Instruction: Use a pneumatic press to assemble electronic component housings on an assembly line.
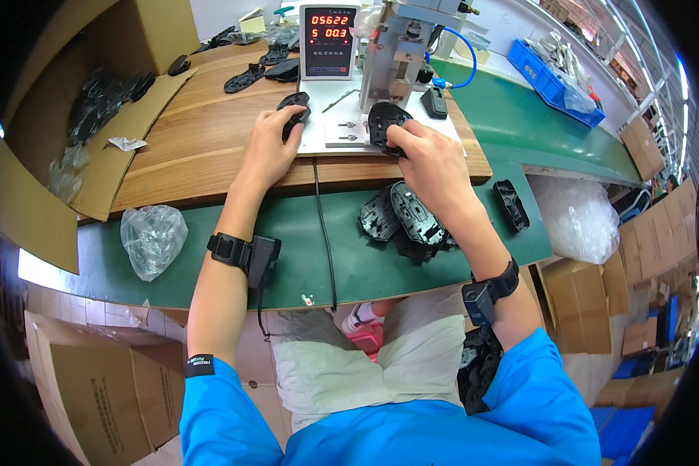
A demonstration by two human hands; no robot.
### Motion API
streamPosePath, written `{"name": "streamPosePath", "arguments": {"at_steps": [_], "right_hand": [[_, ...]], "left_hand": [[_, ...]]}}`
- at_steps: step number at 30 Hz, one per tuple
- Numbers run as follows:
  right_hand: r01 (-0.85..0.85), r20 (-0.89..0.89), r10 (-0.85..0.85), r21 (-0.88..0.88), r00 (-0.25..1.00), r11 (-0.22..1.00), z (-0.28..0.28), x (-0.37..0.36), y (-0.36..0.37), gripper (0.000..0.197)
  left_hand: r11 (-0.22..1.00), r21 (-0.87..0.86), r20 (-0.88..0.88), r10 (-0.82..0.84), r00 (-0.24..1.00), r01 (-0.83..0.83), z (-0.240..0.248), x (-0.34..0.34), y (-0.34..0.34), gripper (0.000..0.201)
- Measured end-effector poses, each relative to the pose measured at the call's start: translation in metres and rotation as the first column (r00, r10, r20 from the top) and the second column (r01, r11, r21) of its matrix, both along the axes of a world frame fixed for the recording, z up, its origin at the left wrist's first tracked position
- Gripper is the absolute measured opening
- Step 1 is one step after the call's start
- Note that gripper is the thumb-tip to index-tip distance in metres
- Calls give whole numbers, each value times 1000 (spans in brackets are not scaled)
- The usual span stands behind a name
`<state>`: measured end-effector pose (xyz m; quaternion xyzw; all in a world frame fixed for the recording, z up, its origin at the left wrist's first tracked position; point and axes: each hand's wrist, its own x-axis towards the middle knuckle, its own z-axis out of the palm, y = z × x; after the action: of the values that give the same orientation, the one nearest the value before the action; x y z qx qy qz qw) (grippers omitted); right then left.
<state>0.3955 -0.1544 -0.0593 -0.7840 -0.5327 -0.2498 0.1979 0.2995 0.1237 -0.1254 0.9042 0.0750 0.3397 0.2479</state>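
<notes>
My left hand (270, 144) is closed round a black plastic mouse shell (293, 102) at the left edge of the press's white base plate (312, 144). My right hand (436, 165) pinches the near right edge of another black mouse shell (384, 118), its ribbed inside facing up, directly below the head of the metal press (402, 58). Whether that shell rests on the fixture cannot be seen. Close to my right forearm, a pile of black mouse shells (412, 213) lies on the green table, and a single black shell (511, 206) is to its right.
A control box (328, 43) with red digits stands behind the base plate. More black parts (245, 78) lie on the wooden board (202, 116). An open cardboard box (105, 167) is at the left, a crumpled plastic bag (154, 241) nearer me, a blue crate (555, 81) far right.
</notes>
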Motion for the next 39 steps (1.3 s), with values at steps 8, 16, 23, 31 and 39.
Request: {"name": "streamPosePath", "arguments": {"at_steps": [8, 16, 23, 31, 39], "right_hand": [[-5, -12, 5, 8, 1000, 1000, 0, -1, 1, 21], [0, -21, 0, -2, 1000, 1000, -1, -1, 1, 23], [-38, -65, 47, 137, 997, 990, 11, 4, -12, 26], [23, -130, 23, 343, 991, 939, -52, -45, -92, 29], [47, -139, 1, 347, 990, 937, -74, -41, -101, 29]], "left_hand": [[981, -180, 137, 100, 986, -75, 11, 2, -11, 28], [998, -56, 266, 52, 963, -38, 13, 4, -16, 32], [951, 299, 416, -205, 886, 80, 33, -3, -60, 43], [742, 665, 191, -285, 939, 90, 42, 1, -113, 42], [745, 663, 91, -180, 979, 75, 46, 11, -127, 39]]}}
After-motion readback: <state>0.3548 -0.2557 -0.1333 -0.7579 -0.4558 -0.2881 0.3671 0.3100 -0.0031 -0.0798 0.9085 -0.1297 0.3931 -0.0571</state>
